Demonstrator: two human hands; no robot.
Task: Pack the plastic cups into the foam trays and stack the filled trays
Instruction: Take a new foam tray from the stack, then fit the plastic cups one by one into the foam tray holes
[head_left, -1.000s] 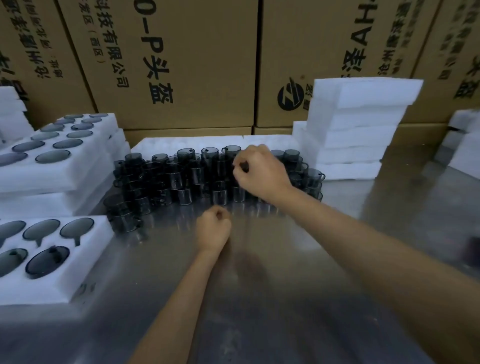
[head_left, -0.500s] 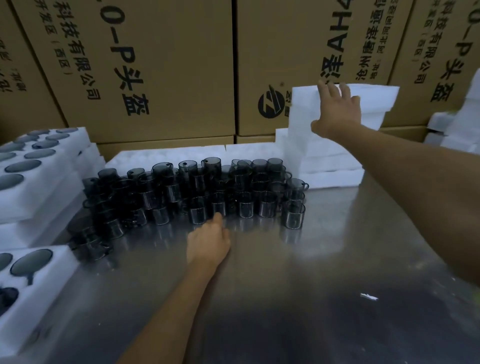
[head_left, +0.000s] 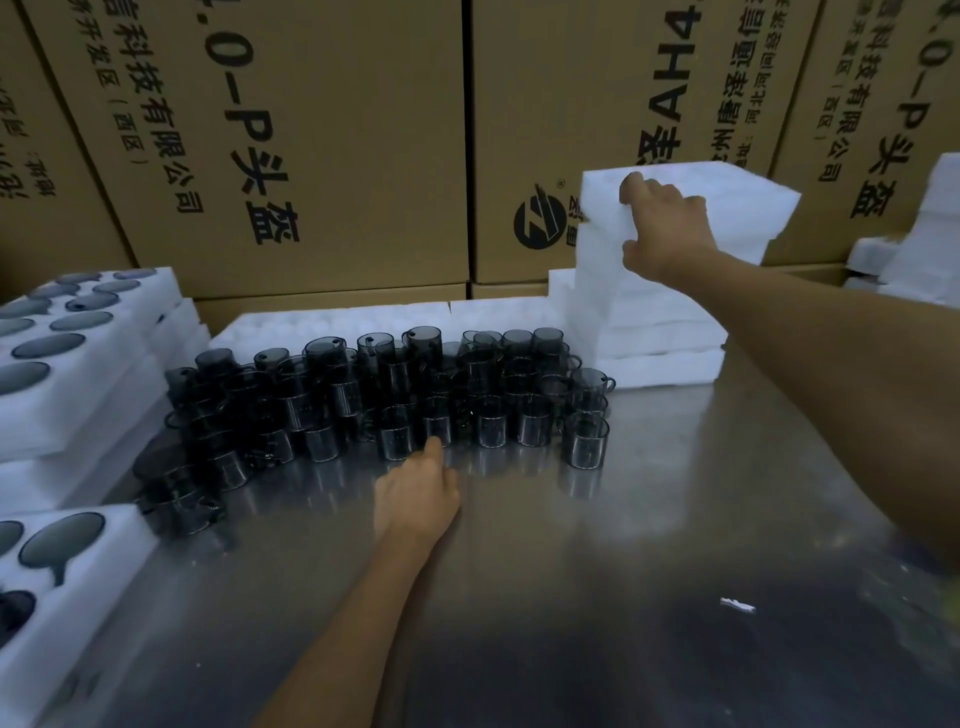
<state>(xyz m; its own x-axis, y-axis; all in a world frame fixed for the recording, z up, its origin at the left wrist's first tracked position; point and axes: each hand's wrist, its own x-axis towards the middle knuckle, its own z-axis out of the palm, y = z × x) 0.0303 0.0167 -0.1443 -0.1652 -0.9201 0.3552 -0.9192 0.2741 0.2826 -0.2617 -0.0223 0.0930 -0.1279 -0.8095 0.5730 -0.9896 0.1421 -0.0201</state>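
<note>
Foam tray atop the empty stack at back right, right hand pinching its front edge, thumb under, fingers over, likely to lift it off for filling; left hand rests on the steel tabletop, fingers loosely together, touching the dark plastic cups clustered mid-table, probably steadying them.

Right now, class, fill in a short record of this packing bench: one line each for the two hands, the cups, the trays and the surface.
right hand: grips the top foam tray of the empty stack
left hand: rests on the table, fingertips by the front cups
cups: dark, clustered loose at mid-table
filled trays: stacked at left
partly filled tray: near left
surface: metal table
backdrop: cardboard boxes
</note>
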